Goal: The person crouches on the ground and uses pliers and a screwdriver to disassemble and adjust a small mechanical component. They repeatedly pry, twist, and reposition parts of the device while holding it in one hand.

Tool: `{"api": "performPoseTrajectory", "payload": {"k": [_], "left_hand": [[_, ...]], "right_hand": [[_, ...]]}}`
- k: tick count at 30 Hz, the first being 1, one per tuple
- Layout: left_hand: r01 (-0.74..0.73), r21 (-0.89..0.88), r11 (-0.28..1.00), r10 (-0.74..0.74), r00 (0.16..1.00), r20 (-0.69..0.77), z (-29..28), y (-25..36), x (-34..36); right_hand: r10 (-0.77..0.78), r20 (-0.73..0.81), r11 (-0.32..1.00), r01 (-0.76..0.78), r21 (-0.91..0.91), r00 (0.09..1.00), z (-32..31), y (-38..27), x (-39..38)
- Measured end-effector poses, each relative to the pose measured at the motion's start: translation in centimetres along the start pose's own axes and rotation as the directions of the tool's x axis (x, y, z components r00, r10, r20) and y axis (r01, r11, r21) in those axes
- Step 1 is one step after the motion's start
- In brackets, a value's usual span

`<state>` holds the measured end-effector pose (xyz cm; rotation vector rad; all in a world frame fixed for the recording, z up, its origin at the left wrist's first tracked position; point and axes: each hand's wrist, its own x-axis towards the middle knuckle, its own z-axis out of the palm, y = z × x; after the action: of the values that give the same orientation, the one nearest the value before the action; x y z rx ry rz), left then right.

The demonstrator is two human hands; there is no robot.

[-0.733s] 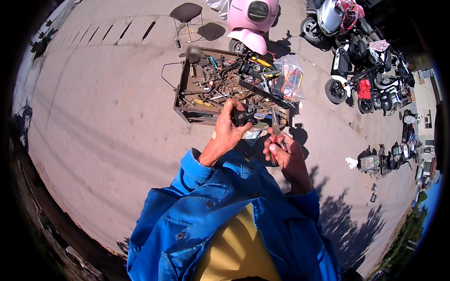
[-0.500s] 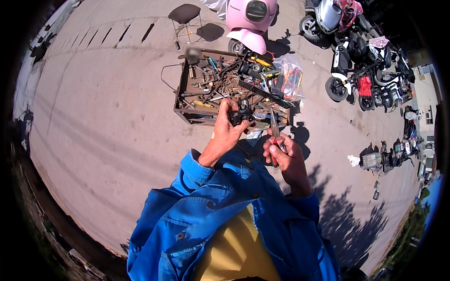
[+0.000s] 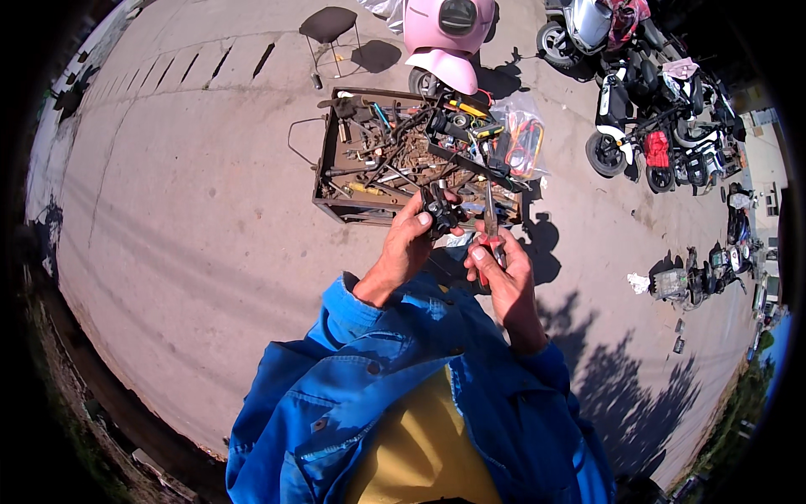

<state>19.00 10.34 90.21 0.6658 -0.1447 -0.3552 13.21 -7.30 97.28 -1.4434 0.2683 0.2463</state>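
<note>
My left hand (image 3: 406, 241) is closed around a small black mechanical part (image 3: 442, 210), its thumb pressed along the near side. What exactly the part is cannot be made out. In my right hand (image 3: 507, 275) are red-handled pliers (image 3: 491, 214), held by the grips with their long, tapering metal jaws pointing away from me. The jaws stand just right of the black part, seemingly apart from it. Both hands are over the near edge of a rusty metal tool tray (image 3: 337, 204) crowded with wrenches, sockets and loose hardware.
A black bin (image 3: 453, 154) of tools sits in the tray's right side, beside a clear plastic bag (image 3: 526, 139) with red cable. Beyond are a pink scooter (image 3: 443, 42) and a dark stool (image 3: 328, 25). Several scooters (image 3: 638, 126) stand at the right.
My left hand has turned the black part and shifted its fingers around it. My right hand has moved slightly left and up, bringing the pliers more upright.
</note>
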Motion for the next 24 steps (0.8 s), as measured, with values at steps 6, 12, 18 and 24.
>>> {"api": "performPoseTrajectory", "payload": {"k": [6, 12, 18, 24], "left_hand": [[-0.066, -0.067, 0.996, 0.062, 0.996, -0.058, 0.7, 0.0, -0.1], [-0.095, -0.054, 0.994, 0.090, 0.992, -0.084, 1.0, 0.8, -0.1], [-0.180, 0.079, 0.981, 0.188, 0.976, -0.111, 0.7, 0.8, 0.0], [-0.213, 0.204, 0.955, 0.245, 0.959, -0.145, 0.4, 1.6, 0.2]], "right_hand": [[-0.078, 0.015, 0.995, 0.079, -0.056, 0.997, 1.4, -0.1, 0.8], [-0.093, 0.000, 0.991, 0.093, -0.098, 0.996, 2.5, -0.2, 0.8], [-0.129, 0.053, 0.945, 0.139, -0.295, 0.990, 2.8, -0.8, 0.3], [-0.209, 0.118, 0.868, 0.240, -0.434, 0.971, 3.0, -0.8, -0.8]]}}
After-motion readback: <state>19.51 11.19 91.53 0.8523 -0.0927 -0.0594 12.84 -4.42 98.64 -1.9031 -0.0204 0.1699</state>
